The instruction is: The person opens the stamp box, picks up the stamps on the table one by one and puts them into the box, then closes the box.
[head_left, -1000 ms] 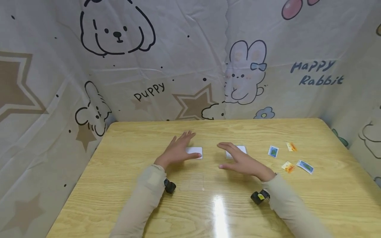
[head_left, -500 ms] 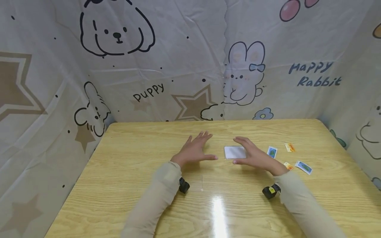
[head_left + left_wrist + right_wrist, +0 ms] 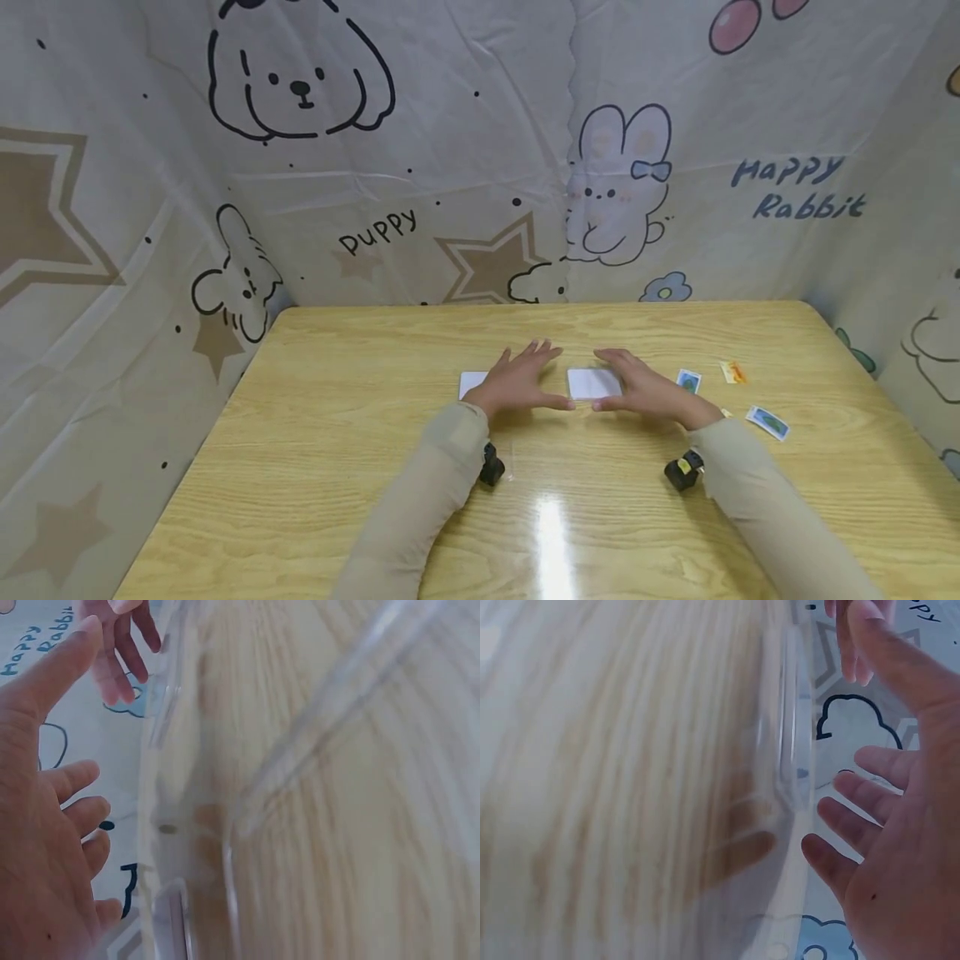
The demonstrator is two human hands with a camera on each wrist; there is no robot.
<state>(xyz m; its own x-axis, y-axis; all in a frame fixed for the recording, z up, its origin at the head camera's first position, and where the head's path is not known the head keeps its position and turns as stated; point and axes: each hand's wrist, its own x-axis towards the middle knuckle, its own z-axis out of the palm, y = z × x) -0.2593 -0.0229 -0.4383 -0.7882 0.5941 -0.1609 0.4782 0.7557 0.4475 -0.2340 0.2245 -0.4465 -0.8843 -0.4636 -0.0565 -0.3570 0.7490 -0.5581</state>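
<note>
In the head view my left hand (image 3: 521, 382) hovers with spread fingers between two stacks of white cards. The left card stack (image 3: 470, 382) is partly covered by that hand's wrist. My right hand (image 3: 645, 390) is held over the right end of the other card stack (image 3: 592, 384), thumb and fingers apart. That stack appears in the right wrist view inside a low clear plastic case (image 3: 786, 727), with the fingers off to its side. Both hands face each other and grip nothing. A clear plastic piece (image 3: 512, 467) lies by the left wrist, mostly hidden by the sleeve.
Right of the right hand lie small picture cards: a blue-green card (image 3: 688, 381), an orange card (image 3: 733, 372) and a curved blue-green card (image 3: 768, 422). Another orange one is almost hidden by the right wrist. A cartoon-printed cloth (image 3: 450, 150) hangs behind the wooden table (image 3: 360, 350).
My left hand has moved right, from the left card stack toward the right one, uncovering part of the left stack. My right hand has shifted a little right and stays spread.
</note>
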